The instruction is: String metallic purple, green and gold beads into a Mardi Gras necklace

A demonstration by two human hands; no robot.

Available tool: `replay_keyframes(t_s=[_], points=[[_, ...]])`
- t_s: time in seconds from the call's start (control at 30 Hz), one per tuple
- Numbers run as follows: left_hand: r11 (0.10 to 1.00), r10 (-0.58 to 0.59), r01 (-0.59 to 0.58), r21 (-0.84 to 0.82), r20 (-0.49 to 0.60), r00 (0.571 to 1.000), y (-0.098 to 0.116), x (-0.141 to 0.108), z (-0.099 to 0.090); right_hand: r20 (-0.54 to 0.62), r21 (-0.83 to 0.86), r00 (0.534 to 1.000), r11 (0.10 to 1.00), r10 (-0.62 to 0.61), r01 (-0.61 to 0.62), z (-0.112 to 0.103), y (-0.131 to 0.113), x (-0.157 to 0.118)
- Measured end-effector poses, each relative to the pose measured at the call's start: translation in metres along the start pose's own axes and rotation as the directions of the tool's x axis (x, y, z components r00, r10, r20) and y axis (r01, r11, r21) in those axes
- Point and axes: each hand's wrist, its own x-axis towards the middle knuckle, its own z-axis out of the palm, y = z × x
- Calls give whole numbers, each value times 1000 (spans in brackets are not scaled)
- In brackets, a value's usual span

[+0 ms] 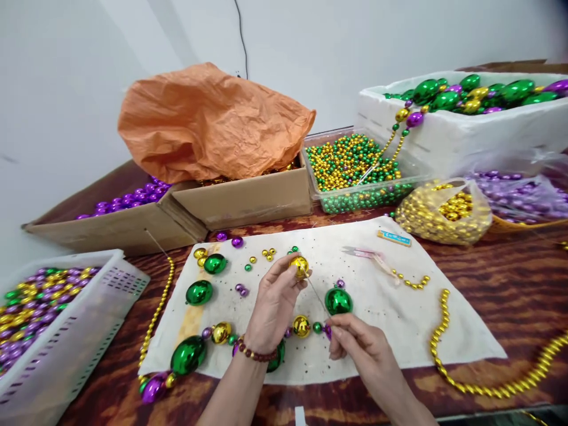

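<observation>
Over the white cloth point(377, 331), my left hand point(277, 296) has its fingers wrapped round a shiny gold ball point(299, 267). My right hand point(355, 343) pinches a thin needle-like rod point(316, 291) whose far end meets the gold ball. A large green ball point(338, 301) lies just above my right fingers. Below my hands runs a string of purple, gold and green beads, with a gold ball point(302, 326) and a large green bead point(189, 355); my left wrist hides part of it. Loose green balls point(199, 292) rest at the cloth's left.
Small scissors point(361, 252) and a blue-yellow packet point(394, 238) lie on the cloth. Behind stand cardboard boxes point(261, 198), a clear bead tub point(364, 198) and a white foam box point(399, 142). A white basket point(97, 325) is left; a gold bead chain point(488, 390) is right.
</observation>
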Motion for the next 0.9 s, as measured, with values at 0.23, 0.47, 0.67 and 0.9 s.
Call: replay_keyframes(t_s=[0.23, 0.47, 0.67, 0.9], points=[[983, -73, 70, -171, -9, 997, 16, 6, -14, -127, -35, 992, 999, -10, 6, 7, 9, -8], [988, -32, 29, -150, -14, 999, 19, 8, -16, -122, -15, 993, 1000, -2, 0, 6, 11, -7], [992, -21, 20, 124, 8, 1000, 14, 11, -25, -43, 0, 999, 1000, -11, 11, 4, 5, 4], [890, -46, 60, 451, -42, 998, 9, 11, -33, -68, -104, 979, 977, -193, 185, 7, -44, 53]])
